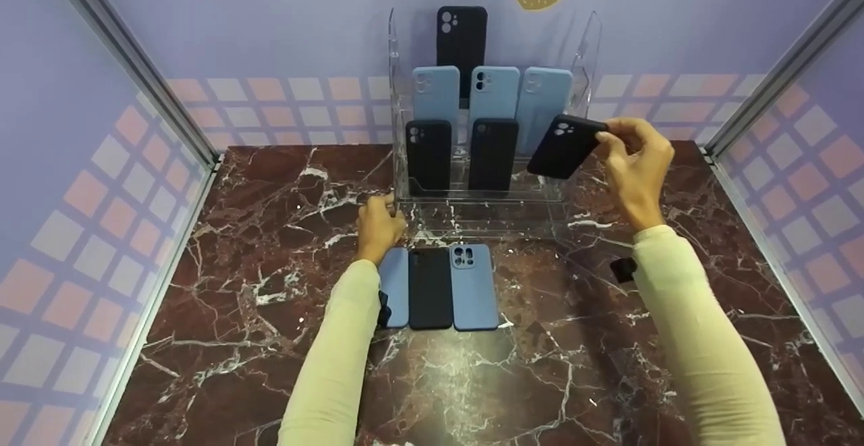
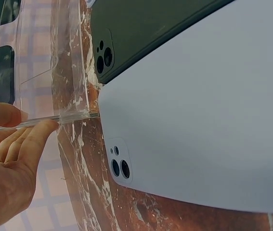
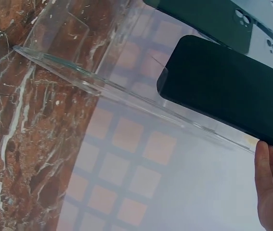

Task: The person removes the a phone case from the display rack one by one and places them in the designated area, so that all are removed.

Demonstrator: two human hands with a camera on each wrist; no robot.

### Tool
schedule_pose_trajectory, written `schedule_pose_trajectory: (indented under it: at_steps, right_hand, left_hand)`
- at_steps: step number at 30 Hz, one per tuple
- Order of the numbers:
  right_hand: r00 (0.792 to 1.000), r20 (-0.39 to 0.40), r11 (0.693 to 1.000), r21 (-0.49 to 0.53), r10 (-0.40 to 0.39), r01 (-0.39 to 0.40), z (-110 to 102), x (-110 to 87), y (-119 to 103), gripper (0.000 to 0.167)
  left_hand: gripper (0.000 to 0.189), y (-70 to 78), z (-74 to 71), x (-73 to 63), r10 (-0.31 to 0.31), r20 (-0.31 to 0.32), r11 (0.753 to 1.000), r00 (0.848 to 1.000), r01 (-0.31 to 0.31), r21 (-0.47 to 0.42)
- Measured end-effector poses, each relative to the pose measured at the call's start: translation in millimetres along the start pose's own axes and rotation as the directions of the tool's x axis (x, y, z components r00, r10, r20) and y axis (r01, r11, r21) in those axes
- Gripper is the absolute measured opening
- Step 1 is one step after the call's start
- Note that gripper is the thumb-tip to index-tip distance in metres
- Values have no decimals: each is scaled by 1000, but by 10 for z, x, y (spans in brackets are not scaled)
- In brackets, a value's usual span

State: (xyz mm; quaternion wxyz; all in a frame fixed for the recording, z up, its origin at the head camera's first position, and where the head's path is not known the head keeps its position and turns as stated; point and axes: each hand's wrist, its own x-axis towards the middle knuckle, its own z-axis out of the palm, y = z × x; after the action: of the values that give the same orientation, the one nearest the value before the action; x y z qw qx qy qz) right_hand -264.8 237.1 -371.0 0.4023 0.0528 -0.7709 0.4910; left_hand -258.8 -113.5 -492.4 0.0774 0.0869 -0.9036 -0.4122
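Note:
My right hand [image 1: 638, 169] pinches a black phone case [image 1: 565, 148] by its upper right corner, tilted at the right end of the front tier of a clear acrylic display stand [image 1: 486, 220]. In the right wrist view, the held case [image 3: 223, 89] is beside the stand's clear side panel [image 3: 126, 94]. With thumb and fingers, my left hand [image 1: 379, 230] grips the stand's left side panel; the left wrist view shows that hand [image 2: 16, 159] around the clear edge. Two black cases, left [image 1: 429, 159] and middle [image 1: 494, 162], stand upright on the front tier.
Behind them stand three light blue cases [image 1: 496, 92], with a black case [image 1: 461, 38] higher up. On the marble-patterned table [image 1: 270, 338] before the stand lie a blue case [image 1: 398, 297], a black case [image 1: 430, 291] and another blue case [image 1: 474, 297]. Patterned walls [image 1: 270, 41] enclose the table.

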Motion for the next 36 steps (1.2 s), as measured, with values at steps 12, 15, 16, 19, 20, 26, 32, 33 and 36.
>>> schedule_pose_trajectory:
  at_steps: [12, 15, 16, 19, 20, 26, 32, 33, 36]
  right_hand:
    - [1000, 30, 997, 77, 3, -5, -180, -174, -279, 14]
    - [997, 71, 996, 83, 17, -23, -207, -240, -248, 14]
    - [996, 87, 997, 78, 22, -28, -213, -264, -240, 14]
    - [990, 134, 997, 53, 44, -52, -220, -337, -191, 13]
    - [987, 151, 997, 42, 56, -63, -221, -363, -173, 13]
    - [946, 291, 988, 12, 142, -153, -220, -531, -40, 13]
    - [883, 411, 972, -40, 227, -231, -159, -726, 344, 13]
    - [872, 426, 969, -59, 242, -240, -151, -759, 406, 13]
    - [838, 464, 958, -120, 288, -262, -135, -856, 517, 14]
  left_hand:
    - [41, -7, -2, -7, 0, -3, 1000, 1000, 0, -4]
    - [40, 2, 2, -15, 8, -8, 1000, 1000, -8, 5]
    - [40, 4, 3, -16, 9, -10, 1000, 1000, -9, 4]
    - [40, 4, 8, -16, 9, -11, 1000, 1000, -9, 6]
    - [41, 1, 9, -16, 7, -12, 1000, 1000, -7, 4]
    - [40, -15, 15, -16, 6, -2, 1000, 1000, -6, 4]
    - [41, -30, 22, -9, 2, -8, 1000, 1000, -2, -1]
    - [40, -30, 23, -6, 7, -9, 1000, 1000, -7, 1]
    - [37, -32, 22, -3, 16, -4, 1000, 1000, -16, 4]
